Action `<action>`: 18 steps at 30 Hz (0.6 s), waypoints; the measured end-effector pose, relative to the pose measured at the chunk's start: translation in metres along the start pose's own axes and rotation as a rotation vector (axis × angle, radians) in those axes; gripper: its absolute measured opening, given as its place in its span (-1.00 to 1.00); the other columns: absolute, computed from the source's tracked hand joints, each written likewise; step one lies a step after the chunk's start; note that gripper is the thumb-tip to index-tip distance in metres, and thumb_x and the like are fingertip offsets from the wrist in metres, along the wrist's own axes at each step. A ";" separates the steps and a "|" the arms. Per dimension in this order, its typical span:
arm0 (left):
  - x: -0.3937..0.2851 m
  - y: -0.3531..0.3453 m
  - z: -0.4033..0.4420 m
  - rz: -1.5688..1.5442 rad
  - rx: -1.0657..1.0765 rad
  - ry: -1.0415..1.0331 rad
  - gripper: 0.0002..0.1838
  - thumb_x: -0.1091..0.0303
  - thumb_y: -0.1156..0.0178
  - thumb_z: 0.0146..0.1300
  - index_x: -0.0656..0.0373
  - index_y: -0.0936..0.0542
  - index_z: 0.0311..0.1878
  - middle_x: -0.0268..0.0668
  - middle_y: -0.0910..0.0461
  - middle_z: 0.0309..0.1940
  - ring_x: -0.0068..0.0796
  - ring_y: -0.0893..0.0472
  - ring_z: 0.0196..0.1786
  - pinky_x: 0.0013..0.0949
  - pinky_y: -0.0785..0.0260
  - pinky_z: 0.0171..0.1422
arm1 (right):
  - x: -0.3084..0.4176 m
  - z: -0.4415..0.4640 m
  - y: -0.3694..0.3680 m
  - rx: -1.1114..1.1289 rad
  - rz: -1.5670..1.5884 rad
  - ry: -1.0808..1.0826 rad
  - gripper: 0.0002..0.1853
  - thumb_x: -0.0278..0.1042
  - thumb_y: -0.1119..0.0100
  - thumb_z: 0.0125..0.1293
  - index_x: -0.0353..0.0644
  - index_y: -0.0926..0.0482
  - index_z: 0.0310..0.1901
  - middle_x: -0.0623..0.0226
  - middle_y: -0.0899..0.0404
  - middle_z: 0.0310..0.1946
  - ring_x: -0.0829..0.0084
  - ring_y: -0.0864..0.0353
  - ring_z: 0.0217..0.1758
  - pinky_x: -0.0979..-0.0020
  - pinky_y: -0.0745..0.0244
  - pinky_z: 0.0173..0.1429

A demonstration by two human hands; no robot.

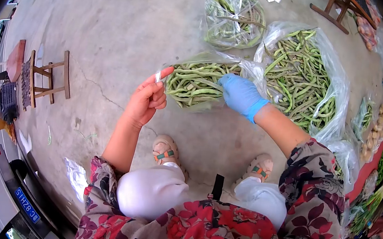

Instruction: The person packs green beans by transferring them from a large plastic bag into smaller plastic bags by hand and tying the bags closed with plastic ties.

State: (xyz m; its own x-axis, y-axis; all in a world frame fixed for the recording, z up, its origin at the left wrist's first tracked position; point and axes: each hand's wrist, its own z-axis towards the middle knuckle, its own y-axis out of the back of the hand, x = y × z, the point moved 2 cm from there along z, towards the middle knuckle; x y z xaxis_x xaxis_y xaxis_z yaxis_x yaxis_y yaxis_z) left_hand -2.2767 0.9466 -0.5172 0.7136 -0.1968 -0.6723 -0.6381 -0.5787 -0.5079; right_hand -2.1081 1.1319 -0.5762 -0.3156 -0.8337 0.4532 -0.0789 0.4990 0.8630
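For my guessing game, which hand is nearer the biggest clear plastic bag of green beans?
Right. The blue-gloved right hand is close beside that bag; the bare left hand is across a smaller clear bag.

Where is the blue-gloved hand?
In the head view, the right hand is right of centre, at the small open bag of beans, beside the large one.

"What's on top?"
"A grey-beige floral shirt (pixel 206 228), red and dark blooms."
"Below the shirt?"
"White trousers (pixel 151 189), beige sandals (pixel 166 150) with green-and-orange straps."
"Past its sleeves (pixel 308 166)?"
"Blue glove (pixel 241 91), right hand (pixel 245 97); white wrap (pixel 158 77), left index finger (pixel 167 72)."
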 end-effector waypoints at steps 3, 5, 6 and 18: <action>0.000 0.004 -0.002 -0.036 -0.019 -0.007 -0.48 0.35 0.03 0.26 0.27 -0.23 0.28 -0.56 -0.06 -0.72 -0.75 -0.03 -0.71 -0.60 0.09 -0.57 | -0.048 0.013 -0.036 0.070 -0.499 -0.111 -0.87 -0.44 -0.11 0.01 -0.18 -0.63 -0.39 0.19 -0.59 -0.47 0.23 -0.64 -0.42 0.25 -0.46 -0.41; 0.000 0.004 -0.006 -0.021 -0.028 0.007 -0.49 0.35 0.03 0.26 0.27 -0.23 0.28 -0.56 -0.06 -0.72 -0.75 -0.03 -0.71 -0.60 0.09 -0.57 | -0.059 0.009 -0.042 0.194 -0.567 -0.189 -0.87 -0.44 -0.10 0.02 -0.13 -0.65 -0.43 0.21 -0.61 -0.49 0.29 -0.64 -0.41 0.27 -0.46 -0.43; 0.000 0.004 -0.006 -0.013 -0.028 0.011 -0.49 0.35 0.03 0.26 0.27 -0.23 0.28 -0.57 -0.06 -0.72 -0.75 -0.03 -0.71 -0.60 0.09 -0.57 | -0.060 0.005 -0.041 0.210 -0.593 -0.172 -0.87 -0.45 -0.09 0.02 -0.12 -0.65 -0.44 0.22 -0.61 -0.50 0.29 -0.64 -0.42 0.28 -0.45 -0.43; 0.000 0.003 -0.005 -0.071 -0.027 -0.008 -0.56 0.41 0.04 0.25 0.26 -0.34 0.21 -0.57 -0.08 -0.71 -0.74 -0.03 -0.69 -0.59 0.10 -0.56 | -0.012 -0.046 0.078 -0.170 -0.681 -0.201 -0.93 -0.46 -0.09 -0.05 -0.13 -0.58 -0.54 0.23 -0.55 -0.62 0.28 -0.60 -0.53 0.32 -0.44 -0.49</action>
State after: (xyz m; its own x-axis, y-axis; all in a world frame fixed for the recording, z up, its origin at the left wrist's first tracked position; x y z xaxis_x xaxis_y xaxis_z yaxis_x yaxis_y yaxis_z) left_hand -2.2778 0.9412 -0.5161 0.7546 -0.1485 -0.6391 -0.5778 -0.6119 -0.5401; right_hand -2.0668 1.1694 -0.5042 -0.4177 -0.8784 -0.2321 -0.1767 -0.1721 0.9691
